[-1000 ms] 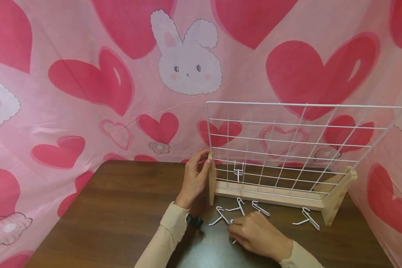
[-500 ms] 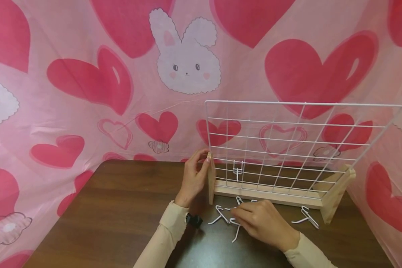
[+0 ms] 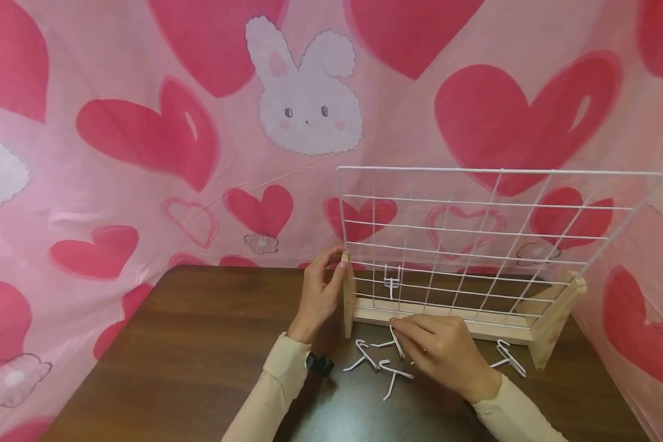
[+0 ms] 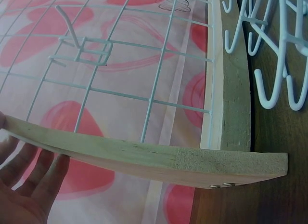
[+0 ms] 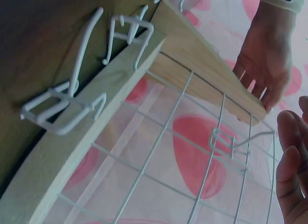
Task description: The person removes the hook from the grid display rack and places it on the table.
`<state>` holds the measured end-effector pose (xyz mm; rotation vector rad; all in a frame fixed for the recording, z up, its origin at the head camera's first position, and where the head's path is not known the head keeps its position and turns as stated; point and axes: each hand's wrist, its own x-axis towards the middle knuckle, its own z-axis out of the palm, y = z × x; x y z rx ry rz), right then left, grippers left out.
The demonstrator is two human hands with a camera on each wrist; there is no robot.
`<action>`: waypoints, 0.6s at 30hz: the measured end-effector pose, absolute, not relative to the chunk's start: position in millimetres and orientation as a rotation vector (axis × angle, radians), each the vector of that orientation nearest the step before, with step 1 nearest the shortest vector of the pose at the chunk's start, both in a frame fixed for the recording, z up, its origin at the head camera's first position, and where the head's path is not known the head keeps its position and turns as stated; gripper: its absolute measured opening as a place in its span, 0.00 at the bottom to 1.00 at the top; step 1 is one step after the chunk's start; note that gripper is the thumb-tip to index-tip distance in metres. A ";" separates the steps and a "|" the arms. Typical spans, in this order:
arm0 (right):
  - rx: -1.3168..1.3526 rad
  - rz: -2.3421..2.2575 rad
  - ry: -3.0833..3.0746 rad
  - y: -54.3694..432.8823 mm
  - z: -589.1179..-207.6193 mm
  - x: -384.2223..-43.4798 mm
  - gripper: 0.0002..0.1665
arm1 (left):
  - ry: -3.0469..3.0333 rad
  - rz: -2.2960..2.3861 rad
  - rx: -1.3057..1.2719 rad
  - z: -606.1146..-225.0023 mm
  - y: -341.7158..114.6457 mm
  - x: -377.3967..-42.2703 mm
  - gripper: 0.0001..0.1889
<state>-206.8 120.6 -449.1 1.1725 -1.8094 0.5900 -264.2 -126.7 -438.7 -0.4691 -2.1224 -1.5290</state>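
A white wire grid rack (image 3: 503,231) stands in a wooden base with side panels. My left hand (image 3: 319,294) grips the left wooden side panel (image 4: 120,144), thumb on its edge and fingers against its outer face. One white wire hook (image 3: 391,290) hangs on the grid's lower left. Several loose hooks lie on the table in front, including one by the left panel (image 3: 364,353), another lower down (image 3: 391,382) and one at the right (image 3: 511,359). My right hand (image 3: 444,353) is over the hooks, fingers bent. In the right wrist view, nothing shows between its fingers.
The dark brown table (image 3: 215,344) extends left of the rack. Behind it hangs a pink cloth (image 3: 199,153) with hearts and a rabbit. The base's wooden bar (image 3: 447,323) runs behind the loose hooks, and the right side panel (image 3: 555,325) slants outward.
My right hand has moved up and slightly right, away from the front hook, which lies uncovered now. It now covers the hook by the base bar. My left hand stays on the panel.
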 end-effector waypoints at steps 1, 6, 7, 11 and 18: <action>1.158 0.597 -1.804 121.1 -448.2 -207.3 0.21 | -2.124 -1.529 -0.466 -439.4 -126.6 -263.8 0.15; 1.102 0.635 -1.784 122.9 -445.3 -209.9 0.21 | -2.125 -1.503 -0.481 -442.1 -126.5 -264.4 0.15; 1.094 0.643 -1.785 123.1 -444.8 -210.6 0.21 | -2.122 -1.499 -0.482 -442.2 -126.6 -264.8 0.15; 1.060 0.665 -1.798 123.9 -442.2 -213.5 0.22 | -2.113 -1.505 -0.477 -442.1 -127.3 -265.1 0.15; 1.017 0.675 -1.839 123.6 -436.2 -219.0 0.22 | -2.108 -1.502 -0.470 -439.9 -127.3 -265.2 0.15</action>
